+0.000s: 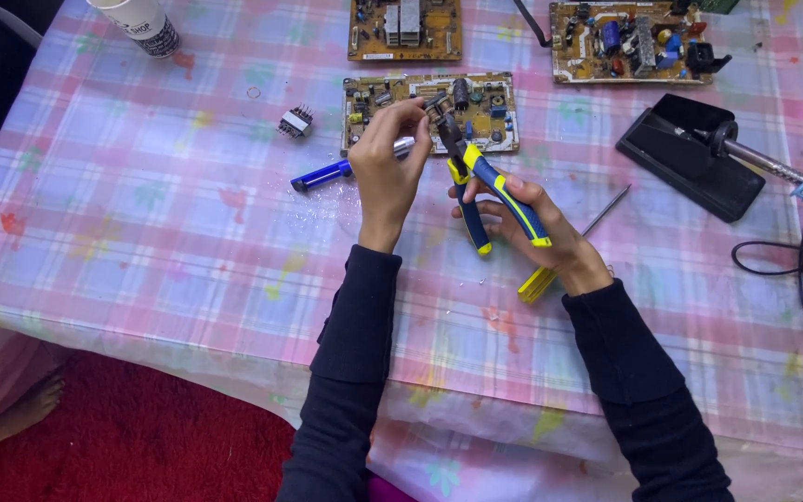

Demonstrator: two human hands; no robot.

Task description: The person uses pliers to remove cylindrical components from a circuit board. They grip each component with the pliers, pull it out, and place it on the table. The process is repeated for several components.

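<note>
The right hand [522, 218] is clenched around the blue-and-yellow handles of a pair of pliers [480, 181], whose long axis runs from that hand up toward the far edge of the counter [141, 242], nose pointing away from the person. The left hand [388, 163] pinches a small dark component [435, 102] at the pliers' tip, just above a circuit board [490, 112]. A blue-handled tool [322, 174] lies behind the left hand, a yellow-handled screwdriver [569, 244] under the right wrist. The counter wears a pink plaid cloth; two more boards [404, 30] lie by the far edge, a soldering iron [773, 167] on its black stand [690, 153] toward the right edge. Red carpet [141, 437] shows below.
</note>
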